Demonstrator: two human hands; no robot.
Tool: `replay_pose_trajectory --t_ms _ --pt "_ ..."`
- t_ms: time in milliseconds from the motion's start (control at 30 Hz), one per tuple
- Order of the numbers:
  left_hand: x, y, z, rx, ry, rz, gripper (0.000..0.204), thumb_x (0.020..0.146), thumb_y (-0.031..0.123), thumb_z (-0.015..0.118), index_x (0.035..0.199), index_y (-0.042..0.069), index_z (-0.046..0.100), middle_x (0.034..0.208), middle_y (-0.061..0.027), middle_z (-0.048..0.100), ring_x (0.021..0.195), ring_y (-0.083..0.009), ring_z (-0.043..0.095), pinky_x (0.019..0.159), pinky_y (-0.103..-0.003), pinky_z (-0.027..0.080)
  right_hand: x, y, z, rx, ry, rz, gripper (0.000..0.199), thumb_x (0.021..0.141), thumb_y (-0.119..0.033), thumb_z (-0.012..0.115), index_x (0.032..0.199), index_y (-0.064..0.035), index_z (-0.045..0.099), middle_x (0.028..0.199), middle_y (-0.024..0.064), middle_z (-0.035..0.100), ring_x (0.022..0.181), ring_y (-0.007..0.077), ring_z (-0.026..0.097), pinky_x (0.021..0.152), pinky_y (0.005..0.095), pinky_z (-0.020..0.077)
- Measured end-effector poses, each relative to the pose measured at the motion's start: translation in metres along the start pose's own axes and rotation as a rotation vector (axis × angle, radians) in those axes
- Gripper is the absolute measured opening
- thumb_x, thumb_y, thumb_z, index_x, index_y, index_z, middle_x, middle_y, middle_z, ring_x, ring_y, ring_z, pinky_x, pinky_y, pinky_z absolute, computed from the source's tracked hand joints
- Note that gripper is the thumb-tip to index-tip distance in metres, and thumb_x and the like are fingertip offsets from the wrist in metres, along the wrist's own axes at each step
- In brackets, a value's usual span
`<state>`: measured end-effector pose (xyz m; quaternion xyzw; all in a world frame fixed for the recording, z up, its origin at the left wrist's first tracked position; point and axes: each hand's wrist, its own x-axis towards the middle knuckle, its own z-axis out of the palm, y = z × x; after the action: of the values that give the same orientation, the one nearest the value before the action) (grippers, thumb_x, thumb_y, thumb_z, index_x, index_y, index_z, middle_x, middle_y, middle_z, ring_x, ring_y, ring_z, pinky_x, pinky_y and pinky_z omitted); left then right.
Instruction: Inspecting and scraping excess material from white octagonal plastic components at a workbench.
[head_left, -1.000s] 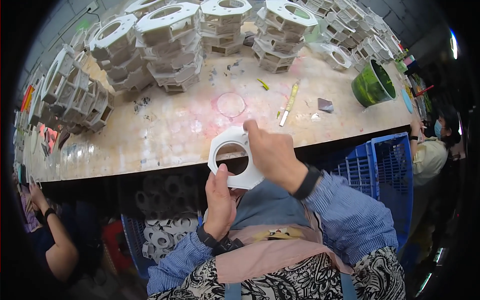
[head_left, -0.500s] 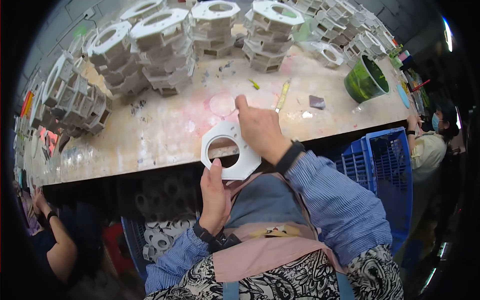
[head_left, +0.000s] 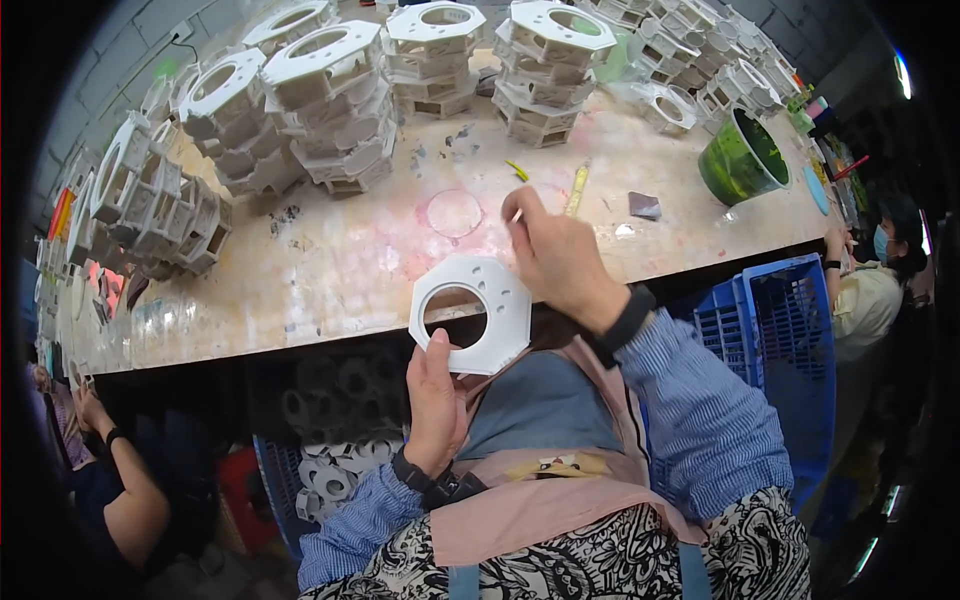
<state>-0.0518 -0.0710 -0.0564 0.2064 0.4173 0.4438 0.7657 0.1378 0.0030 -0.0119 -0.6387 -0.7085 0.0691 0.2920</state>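
My left hand (head_left: 435, 405) grips a white octagonal frame piece (head_left: 507, 315) by its near edge, thumb on top by the large round hole. The piece is tilted over the front edge of the table. Just beyond its right side hovers my right hand (head_left: 568, 258), apart from it, with the fingers curled in. Whatever those fingers may hold is hidden. Past the right hand lie a yellow-handled craft knife (head_left: 578, 188), a small yellow-green scrap (head_left: 517, 171) and a dark square of what looks like sandpaper (head_left: 645, 206).
Stacks of similar white frames (head_left: 330, 110) line the back and left of the stained table (head_left: 330, 270). A green-smeared tub (head_left: 725, 170) stands at the right. Blue crates (head_left: 785, 350) sit below, one holding white parts. Co-workers sit at left and right (head_left: 870, 290).
My right hand has moved away from the white piece, to the right, so its upper right part now shows. The left hand still holds the piece. The view has shifted slightly.
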Motion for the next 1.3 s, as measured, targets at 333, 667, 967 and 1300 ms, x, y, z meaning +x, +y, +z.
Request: replay_pose_trajectory --t_ms 333,667,967,1300 --pt "0.003 0.001 -0.002 -0.005 0.032 0.026 0.032 0.100 0.032 0.047 0.100 0.001 0.051 0.097 -0.0118 0.062 0.088 -0.0201 0.065 0.078 -0.039 0.057 0.004 0.025 0.004 0.035 0.056 0.072 0.014 0.088 -0.013 0.057 0.100 -0.0119 0.050 0.061 0.0138 0.058 0.062 0.0348 0.062 0.053 0.0445 0.0450" --pt "0.002 0.003 -0.005 -0.006 0.006 -0.002 0.030 0.099 0.032 0.049 0.100 0.002 0.050 0.097 -0.0115 0.061 0.088 -0.0203 0.065 0.078 -0.039 0.057 0.002 0.024 0.001 -0.069 -0.028 0.052 0.020 0.086 -0.016 0.060 0.103 -0.0113 0.051 0.061 0.0158 0.057 0.061 0.0360 0.062 0.053 0.0445 0.0451" --pt "0.001 0.009 -0.005 0.016 -0.014 -0.002 0.034 0.098 0.036 0.050 0.094 0.002 0.050 0.093 -0.0140 0.062 0.082 -0.0211 0.066 0.077 -0.039 0.058 -0.009 0.027 -0.009 -0.111 -0.030 0.005 0.009 0.089 -0.013 0.054 0.097 -0.0084 0.056 0.062 0.0138 0.059 0.057 0.0340 0.060 0.053 0.0428 0.0451" --pt "0.003 0.009 -0.007 0.055 -0.008 0.012 0.035 0.098 0.037 0.048 0.093 0.003 0.051 0.089 -0.0123 0.062 0.081 -0.0184 0.066 0.075 -0.036 0.057 -0.050 0.007 -0.028 -0.126 -0.299 -0.236 0.063 0.078 -0.003 0.058 0.137 -0.0246 0.050 0.059 0.0048 0.055 0.047 0.0221 0.054 0.046 0.0338 0.0444"
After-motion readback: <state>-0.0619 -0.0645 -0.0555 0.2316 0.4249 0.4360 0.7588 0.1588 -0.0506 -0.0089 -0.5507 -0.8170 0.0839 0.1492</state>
